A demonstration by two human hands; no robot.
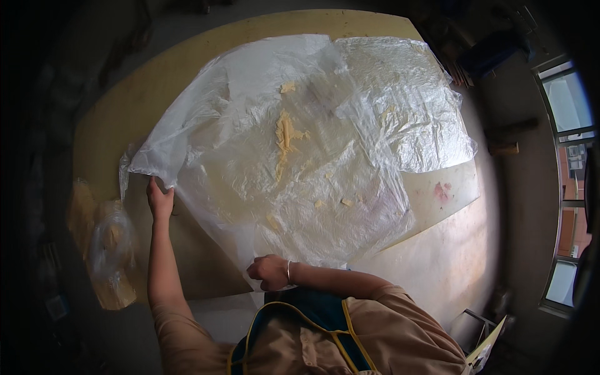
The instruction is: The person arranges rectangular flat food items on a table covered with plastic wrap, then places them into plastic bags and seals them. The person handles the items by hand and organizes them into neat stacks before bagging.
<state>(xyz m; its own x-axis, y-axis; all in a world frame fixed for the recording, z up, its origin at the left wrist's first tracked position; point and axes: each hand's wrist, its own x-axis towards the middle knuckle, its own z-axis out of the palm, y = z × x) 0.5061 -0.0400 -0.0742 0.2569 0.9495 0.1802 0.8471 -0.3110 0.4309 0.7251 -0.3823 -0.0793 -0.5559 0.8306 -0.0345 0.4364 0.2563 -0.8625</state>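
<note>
A large, thin, clear plastic sheet (250, 112) lies spread and wrinkled over the table. My left hand (160, 198) reaches forward at the sheet's left corner, its thumb and fingers closed on the edge. Near my body, my right hand (269, 272) is curled round the sheet's near edge, a bracelet at its wrist. Between and beyond my hands, a ragged yellowish patch (284, 140) shows on or under the middle of the sheet; I cannot tell which. Smaller yellowish scraps (287, 87) are scattered about it.
The tan table (100, 137) has a rounded far edge. At its left stands a plastic-wrapped bundle (112, 244) beside yellowish material. A pale board (437, 194) with a reddish stain shows at right. A window (567, 112) is on the right wall, and a metal frame (478, 328) stands at lower right.
</note>
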